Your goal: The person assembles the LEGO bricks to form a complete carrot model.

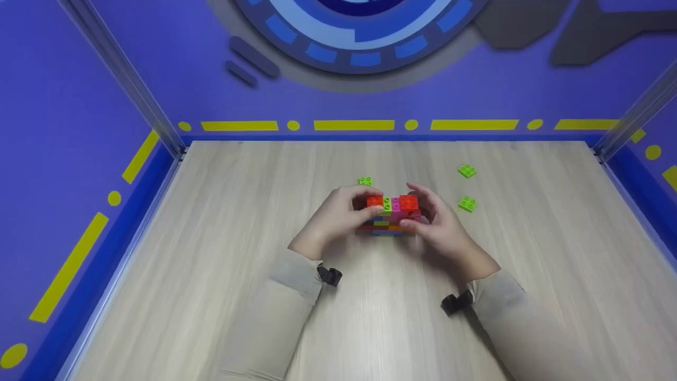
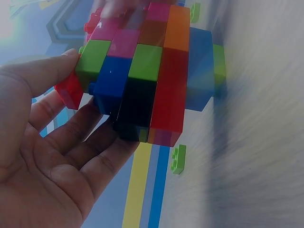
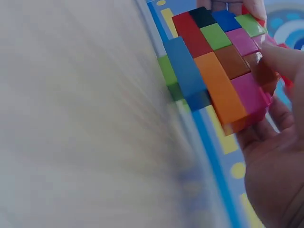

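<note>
A stacked build of toy building bricks (image 2: 145,66) stands upright in red, orange, blue, green, black, brown and pink, with a narrower blue and green base. My left hand (image 1: 344,214) is at its upper left, thumb in front and fingers behind, pinching a red brick (image 1: 375,201) at the top. In the left wrist view this red brick looks tilted beside a green brick (image 2: 93,61). My right hand (image 1: 441,225) grips the upper right end, thumb on the front face and fingers behind. Another red brick (image 1: 409,202) tops that end.
Loose flat green bricks lie on the wooden table (image 1: 211,296): one (image 1: 365,181) just behind the build, two more (image 1: 467,171) (image 1: 467,204) to the right. Blue panels with yellow markings (image 1: 354,125) border the table at the back and sides.
</note>
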Demonstrator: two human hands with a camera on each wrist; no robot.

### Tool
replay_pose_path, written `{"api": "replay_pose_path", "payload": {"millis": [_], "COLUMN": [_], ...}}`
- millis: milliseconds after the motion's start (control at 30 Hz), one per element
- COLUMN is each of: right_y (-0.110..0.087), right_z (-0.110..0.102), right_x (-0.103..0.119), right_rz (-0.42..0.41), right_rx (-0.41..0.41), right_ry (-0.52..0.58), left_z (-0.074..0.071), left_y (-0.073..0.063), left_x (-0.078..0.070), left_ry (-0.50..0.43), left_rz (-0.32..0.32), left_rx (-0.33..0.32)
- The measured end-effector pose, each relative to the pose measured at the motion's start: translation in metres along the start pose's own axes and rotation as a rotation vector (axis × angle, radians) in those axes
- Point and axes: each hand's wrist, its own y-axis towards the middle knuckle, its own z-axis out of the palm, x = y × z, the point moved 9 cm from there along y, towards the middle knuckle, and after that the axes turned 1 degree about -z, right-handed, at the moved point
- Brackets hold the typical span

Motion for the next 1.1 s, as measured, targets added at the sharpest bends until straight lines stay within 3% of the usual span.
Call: {"api": "replay_pose_path", "payload": {"millis": [133,267,433,600,767,900,1100], "right_y": [-0.002,-0.003,-0.003,-0.003,-0.002,-0.001,-0.001], "right_z": [0.001,-0.003,-0.004,-0.005,-0.003,-0.001,0.000], "right_x": [-0.013,-0.016,-0.019,-0.020,-0.022,-0.021,-0.020], "right_rz": [0.042,0.045,0.061,0.074,0.097,0.097,0.082], "right_rx": [0.019,-0.010,-0.021,-0.032,-0.028,-0.028,-0.026], "right_ry": [-0.007,-0.035,-0.039,-0.019,0.009,0.006,0.018], "left_z": [0.002,0.004,0.003,-0.014,-0.026,-0.025,-0.024], "left_y": [0.000,0.001,0.003,0.011,0.025,0.042,0.067], "left_x": [0.001,0.003,0.006,0.013,0.038,0.054,0.061], "left_ry": [-0.012,-0.025,-0.016,-0.044,0.035,0.161,0.297], "left_rz": [-0.005,-0.002,0.045,0.078,-0.001,-0.081,-0.137], "left_rx": [0.001,0.016,0.028,-0.065,-0.158,-0.136,-0.083]}}
